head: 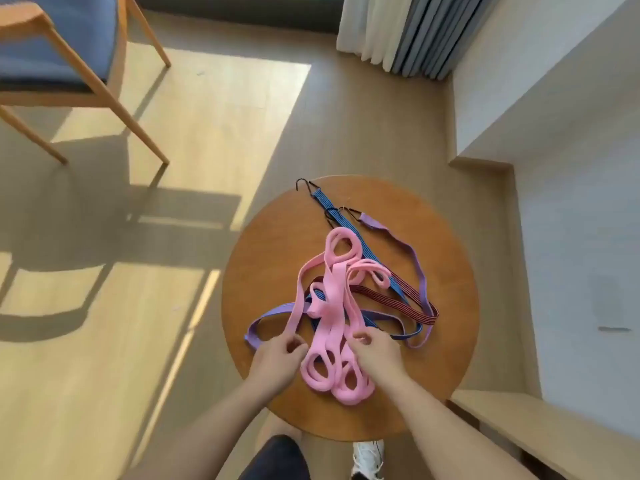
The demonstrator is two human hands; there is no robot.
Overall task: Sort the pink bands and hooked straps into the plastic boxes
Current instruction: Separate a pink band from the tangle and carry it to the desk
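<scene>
Both hands at table (273,244) near edge | left hand (277,358) pinches, right hand (375,353) grips pink bands (334,299) mid-table | hooked straps (334,211) tangled beneath, toward far edge | draw pink out slowly, clear of hooks | plastic boxes unseen

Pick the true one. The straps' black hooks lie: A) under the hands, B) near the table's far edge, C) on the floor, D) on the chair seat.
B: the black hooks lie by the far rim of the round table, beyond the pink bands that the left hand and right hand hold.
</scene>
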